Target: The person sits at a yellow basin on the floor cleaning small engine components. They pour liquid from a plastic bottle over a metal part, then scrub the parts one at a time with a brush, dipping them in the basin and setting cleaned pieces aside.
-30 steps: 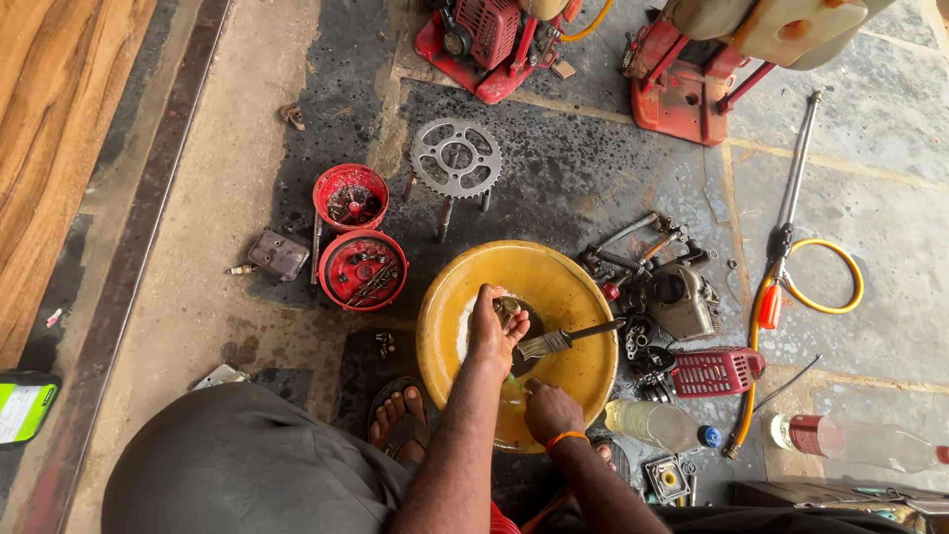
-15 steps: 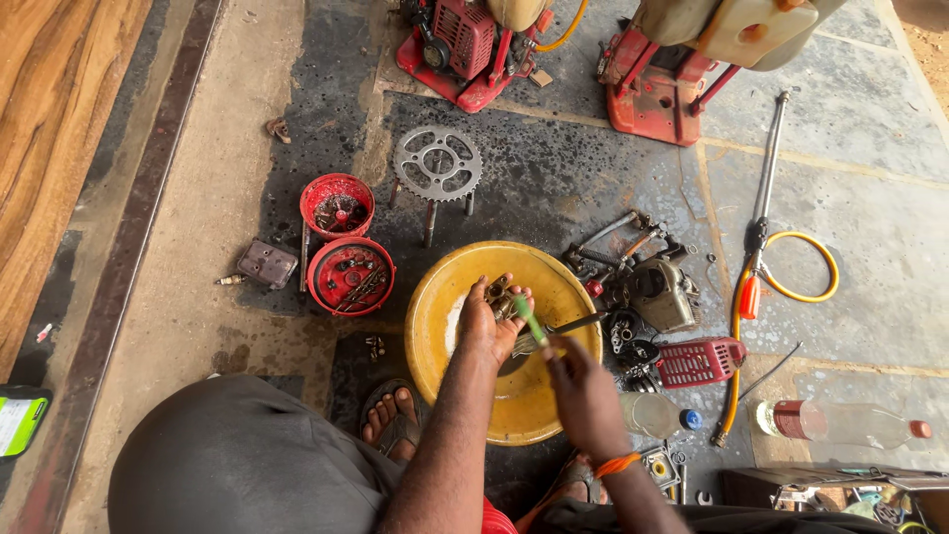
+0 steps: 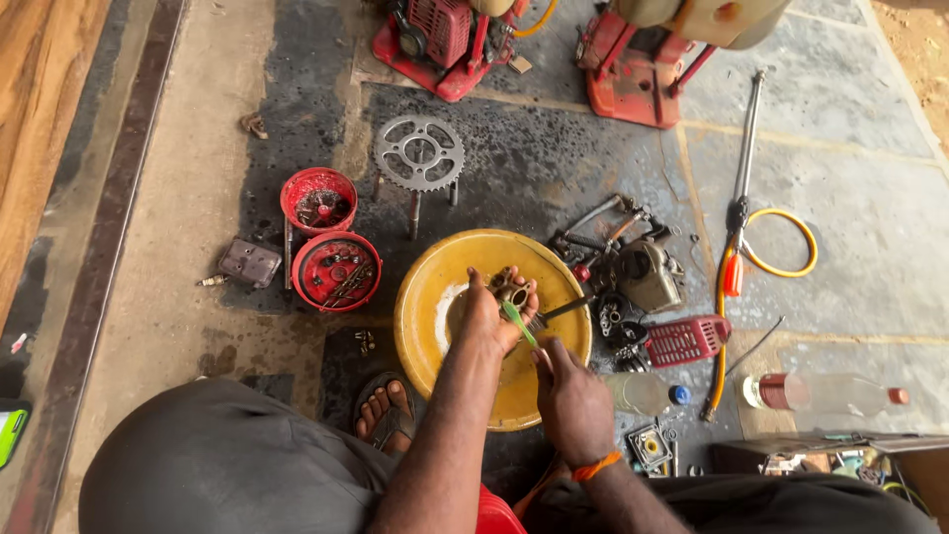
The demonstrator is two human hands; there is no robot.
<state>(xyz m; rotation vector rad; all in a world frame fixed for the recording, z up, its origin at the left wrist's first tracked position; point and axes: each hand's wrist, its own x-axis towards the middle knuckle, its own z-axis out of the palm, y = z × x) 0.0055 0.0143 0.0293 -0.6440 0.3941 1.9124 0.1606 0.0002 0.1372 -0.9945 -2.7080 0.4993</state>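
Observation:
Over a wide yellow basin (image 3: 420,307) on the floor, my left hand (image 3: 491,314) grips a small grimy metal engine part (image 3: 511,288). My right hand (image 3: 570,399) holds a green-handled brush (image 3: 518,323) whose head lies against that part. A dark tool (image 3: 563,310) rests across the basin's right rim. My sandalled foot (image 3: 384,410) sits just left of the basin.
Two red round tubs (image 3: 335,270) with small parts stand to the left, a toothed sprocket (image 3: 418,151) behind them. Loose engine parts, a red grille (image 3: 688,339), a yellow hose (image 3: 783,242) and a plastic bottle (image 3: 820,392) lie to the right. Red machines (image 3: 440,38) stand at the far side.
My right hand has come up from beside my knee to the basin and now holds the green brush against the part. My left hand stays over the basin with the part.

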